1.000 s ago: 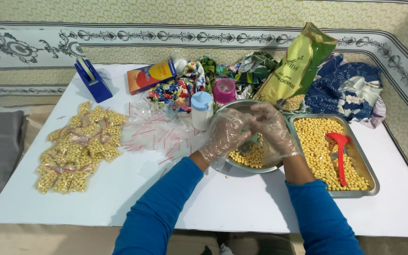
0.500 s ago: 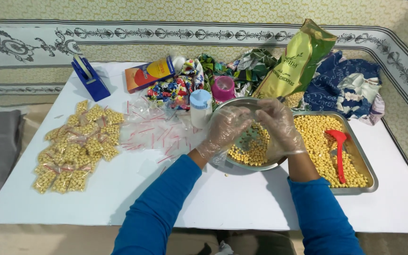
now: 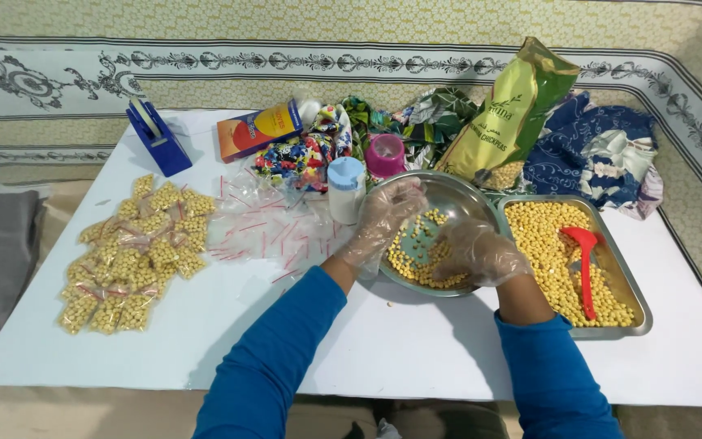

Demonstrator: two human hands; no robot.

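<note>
We see a round steel bowl (image 3: 457,195) of pale yellow chickpeas (image 3: 416,260) mid-table, beside a tray (image 3: 639,305). The gloved left hand (image 3: 387,215) pinches a clear small bag over it; the right hand (image 3: 477,252), curled, dips among the chickpeas.

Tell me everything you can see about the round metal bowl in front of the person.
The round metal bowl is shiny, shallow and steel-like, standing upright on the white table, touching the rectangular metal tray at its right. Yellow chickpeas cover part of its bottom. Both gloved hands are over it: the left hand at its left rim, the right hand over its near side.
</note>
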